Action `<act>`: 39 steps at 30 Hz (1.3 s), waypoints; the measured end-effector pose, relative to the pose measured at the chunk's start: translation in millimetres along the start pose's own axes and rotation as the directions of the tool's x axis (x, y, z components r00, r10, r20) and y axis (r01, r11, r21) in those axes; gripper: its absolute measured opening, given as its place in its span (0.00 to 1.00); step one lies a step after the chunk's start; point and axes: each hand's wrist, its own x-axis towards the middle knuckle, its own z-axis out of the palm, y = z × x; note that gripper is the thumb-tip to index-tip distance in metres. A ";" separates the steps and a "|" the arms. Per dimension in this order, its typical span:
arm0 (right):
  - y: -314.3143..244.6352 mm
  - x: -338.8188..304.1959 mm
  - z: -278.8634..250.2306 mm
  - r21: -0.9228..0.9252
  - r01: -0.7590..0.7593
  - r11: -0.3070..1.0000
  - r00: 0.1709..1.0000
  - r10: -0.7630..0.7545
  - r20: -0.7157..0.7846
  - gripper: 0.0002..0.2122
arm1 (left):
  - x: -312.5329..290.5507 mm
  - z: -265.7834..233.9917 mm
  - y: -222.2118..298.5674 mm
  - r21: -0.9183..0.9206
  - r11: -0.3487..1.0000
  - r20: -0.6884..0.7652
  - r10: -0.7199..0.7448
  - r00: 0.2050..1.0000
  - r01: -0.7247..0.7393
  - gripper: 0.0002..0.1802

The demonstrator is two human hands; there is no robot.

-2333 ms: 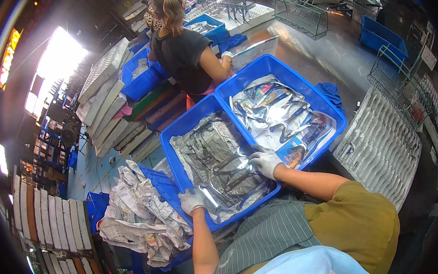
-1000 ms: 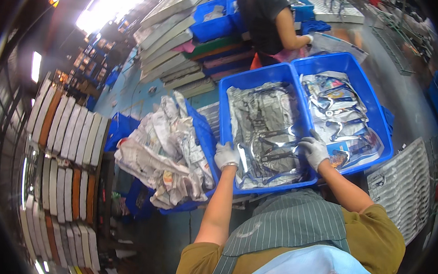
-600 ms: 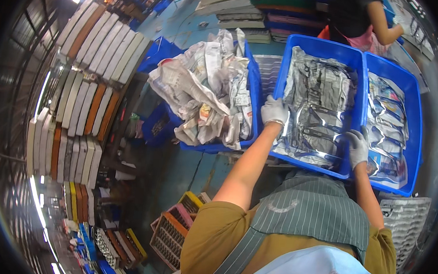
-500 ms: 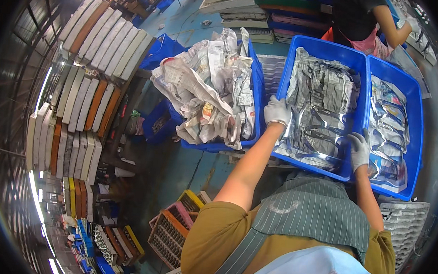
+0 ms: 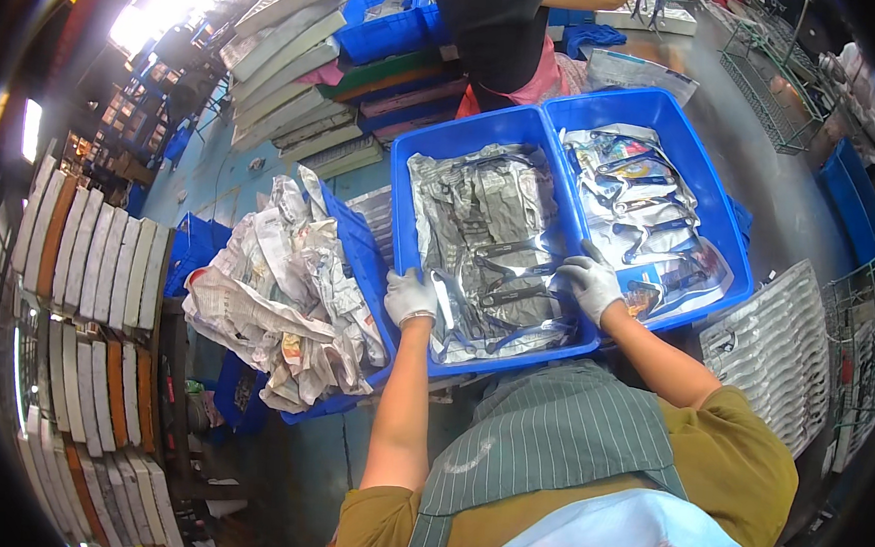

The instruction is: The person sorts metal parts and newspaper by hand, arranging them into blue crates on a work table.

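A blue plastic bin (image 5: 487,123) lined with crumpled newspaper stands in front of me. Several slim metal pieces with dark handles (image 5: 518,295) lie on the paper; their exact kind is unclear. My left hand (image 5: 411,297), in a whitish glove, is closed over the bin's left wall. On the opposite wall, my gloved right hand (image 5: 593,283) grips the rim where a second blue bin (image 5: 735,292) adjoins. Similar shiny pieces (image 5: 651,226) rest on newspaper in that second bin. The fingers of both hands are partly hidden.
Left of the bins, crumpled newspaper (image 5: 291,295) overflows another blue bin. Stacks of slatted trays (image 5: 88,252) stand farther left. A person in a dark top (image 5: 487,36) works beyond the bins. A grey textured tray (image 5: 773,359) and wire baskets (image 5: 768,103) are at right.
The view has swung right, so the bins appear farther left and more of the right side shows. Both hands still hold the same bin by its sides.
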 end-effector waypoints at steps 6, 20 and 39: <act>-1.0 0.4 -2.1 0.010 -0.011 1.000 1.000 0.011 0.009 0.11 | 0.7 -0.2 1.8 0.021 1.000 0.018 -0.004 1.000 0.004 0.21; -2.5 4.4 -6.6 -0.003 0.007 1.000 1.000 -0.007 -0.008 0.11 | 3.5 -4.2 7.8 0.053 0.998 0.063 -0.038 0.997 0.035 0.21; 231.3 350.7 -108.6 -0.647 -0.304 0.699 0.941 0.325 -0.092 0.11 | -0.2 -9.1 13.3 0.082 0.995 0.075 -0.066 0.995 0.060 0.26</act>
